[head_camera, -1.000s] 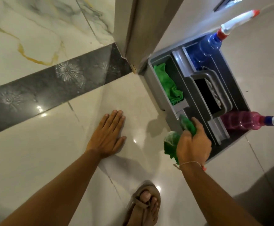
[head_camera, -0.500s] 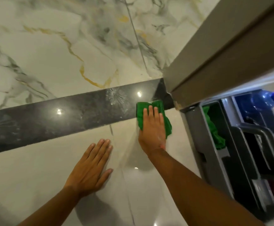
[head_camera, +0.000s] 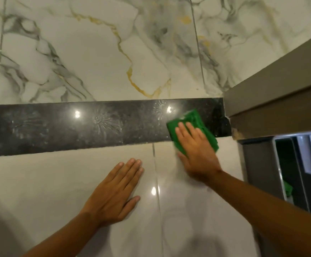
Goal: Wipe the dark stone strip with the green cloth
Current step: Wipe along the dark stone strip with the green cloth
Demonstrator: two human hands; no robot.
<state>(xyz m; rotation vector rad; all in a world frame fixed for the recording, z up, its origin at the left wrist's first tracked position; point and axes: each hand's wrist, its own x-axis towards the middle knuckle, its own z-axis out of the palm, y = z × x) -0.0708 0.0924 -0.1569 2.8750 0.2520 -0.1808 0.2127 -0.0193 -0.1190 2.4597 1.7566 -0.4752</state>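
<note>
The dark stone strip [head_camera: 88, 127] runs across the floor from the left edge to the door frame on the right, speckled with pale smears and starburst marks. A folded green cloth [head_camera: 193, 121] lies on the strip's right end, overlapping its near edge. My right hand [head_camera: 195, 149] presses flat on the cloth, fingers spread and pointing up-left. My left hand [head_camera: 113, 191] rests palm down on the beige tile in front of the strip, fingers together, holding nothing.
White marble tile with gold and grey veins [head_camera: 99, 52] lies beyond the strip. A grey-brown door frame [head_camera: 277, 101] ends the strip at right. A grey cleaning caddy [head_camera: 262, 164] stands at the right edge with another green cloth [head_camera: 288, 190] inside.
My right hand carried the green cloth from beside the caddy to the strip's right end and now presses it further onto the dark stone. My left hand stays planted on the tile.
</note>
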